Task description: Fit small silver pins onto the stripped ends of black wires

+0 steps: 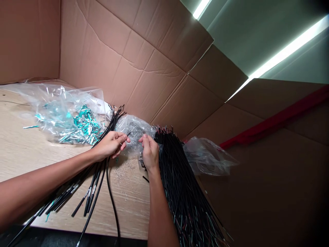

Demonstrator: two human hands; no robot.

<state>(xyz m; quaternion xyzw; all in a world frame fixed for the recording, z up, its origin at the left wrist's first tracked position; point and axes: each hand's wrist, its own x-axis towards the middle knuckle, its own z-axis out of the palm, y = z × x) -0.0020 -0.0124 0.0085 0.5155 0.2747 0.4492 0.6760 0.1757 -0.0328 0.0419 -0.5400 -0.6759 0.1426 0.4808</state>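
My left hand (116,142) pinches a thin black cable (111,197) close to its end, and a fine wire tip sticks out past the fingers. The cable hangs down over the table's front edge. My right hand (150,148) is closed in a pinch just to the right, a small gap away; whatever it holds is too small to make out. Right behind both hands lies a clear plastic bag (135,135) full of tiny silvery metal pieces. Under my left forearm runs a loose bunch of black cables (112,120), some with silvery wrapping near their lower ends.
At the left, a clear bag (69,116) holds green and silver foil scraps. A thick bundle of black wires (177,171) lies beside my right forearm, with another clear bag (208,154) behind it. Cardboard walls (108,51) enclose the wooden table (133,209); a red strip (272,118) crosses the right.
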